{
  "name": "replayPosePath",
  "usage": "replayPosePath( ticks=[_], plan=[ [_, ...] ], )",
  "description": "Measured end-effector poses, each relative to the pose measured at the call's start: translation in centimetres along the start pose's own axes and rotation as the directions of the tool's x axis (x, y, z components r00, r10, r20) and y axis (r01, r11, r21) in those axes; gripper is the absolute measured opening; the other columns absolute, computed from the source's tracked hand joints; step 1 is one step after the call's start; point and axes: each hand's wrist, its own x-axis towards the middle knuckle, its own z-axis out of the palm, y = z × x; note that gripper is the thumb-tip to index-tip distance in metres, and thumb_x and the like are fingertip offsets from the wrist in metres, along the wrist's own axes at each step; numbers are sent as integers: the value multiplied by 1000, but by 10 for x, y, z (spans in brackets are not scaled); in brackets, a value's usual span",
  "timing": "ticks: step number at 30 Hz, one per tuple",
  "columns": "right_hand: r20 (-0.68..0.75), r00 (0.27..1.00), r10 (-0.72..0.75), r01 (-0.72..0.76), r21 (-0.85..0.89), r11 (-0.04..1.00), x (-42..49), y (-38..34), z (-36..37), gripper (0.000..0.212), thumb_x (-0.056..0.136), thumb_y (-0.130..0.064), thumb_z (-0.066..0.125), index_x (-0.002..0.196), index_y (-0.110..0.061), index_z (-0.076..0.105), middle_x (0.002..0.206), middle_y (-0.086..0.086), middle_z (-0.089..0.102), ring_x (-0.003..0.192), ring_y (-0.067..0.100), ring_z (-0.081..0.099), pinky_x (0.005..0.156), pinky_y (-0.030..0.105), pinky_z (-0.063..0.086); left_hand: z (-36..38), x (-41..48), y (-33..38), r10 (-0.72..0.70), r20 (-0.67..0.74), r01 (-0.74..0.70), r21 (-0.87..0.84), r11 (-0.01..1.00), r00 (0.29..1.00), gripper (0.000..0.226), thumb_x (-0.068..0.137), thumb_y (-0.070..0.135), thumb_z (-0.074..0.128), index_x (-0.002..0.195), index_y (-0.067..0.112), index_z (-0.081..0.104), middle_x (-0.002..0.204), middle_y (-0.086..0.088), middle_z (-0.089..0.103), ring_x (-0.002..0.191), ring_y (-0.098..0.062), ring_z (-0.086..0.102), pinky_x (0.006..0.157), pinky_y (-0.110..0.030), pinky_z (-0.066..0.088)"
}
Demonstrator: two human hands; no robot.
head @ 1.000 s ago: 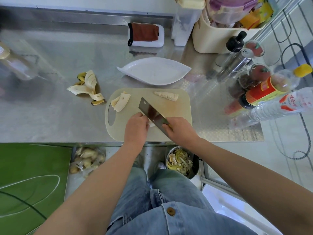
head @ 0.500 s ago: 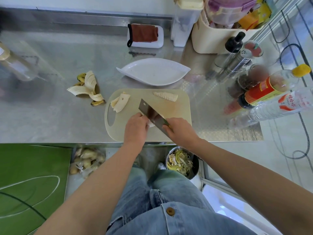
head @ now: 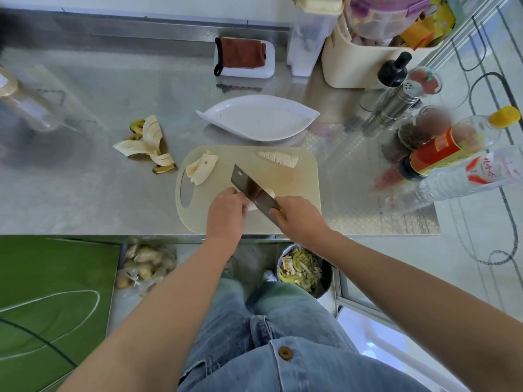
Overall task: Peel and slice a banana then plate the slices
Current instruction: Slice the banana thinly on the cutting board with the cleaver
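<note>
1. Right grip [head: 300, 219] clenched round the cleaver [head: 248, 187] handle; left grip [head: 226, 213] curled over the banana piece [head: 270, 192] on the cutting board [head: 300, 188];
2. Best here, I'd say: left fingertips tucked back, blade straight down, even slices;
3. White plate [head: 254, 117] sits empty just beyond the board.

Bright, even daylight reflects off the steel counter [head: 85, 179], shadows stay soft, and the wide lens bends and blurs the edges.
</note>
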Motion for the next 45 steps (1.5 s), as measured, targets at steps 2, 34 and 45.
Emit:
replayPosePath(
  ticks=[2,34,45],
  plan=[
    [15,1000,17,-17,-5,1000,-2,0,3,18,97,-25,44,80,-17,43,75,4,49,68,25,46,59,31,31,0,0,0,0,6,0,1,1000,1000,10,85,3,63,79,6,70,83,-9,62,74,-25,54,69,-38,50],
    [15,1000,-14,14,-1,1000,-3,1,-3,23,96,-24,45,75,-14,43,72,4,48,66,26,46,58,31,29,-3,0,-1,-5,9,5,49,999,1000,8,86,11,65,82,11,72,82,-4,63,76,-21,55,67,-35,50],
    [7,1000,-23,23,3,1000,0,-1,-5,24,96,-24,45,76,-13,44,72,4,49,66,25,45,58,31,29,-4,0,0,-25,1,25,54,998,1000,8,86,11,66,83,10,73,82,-6,64,76,-21,56,69,-35,52]
  ],
)
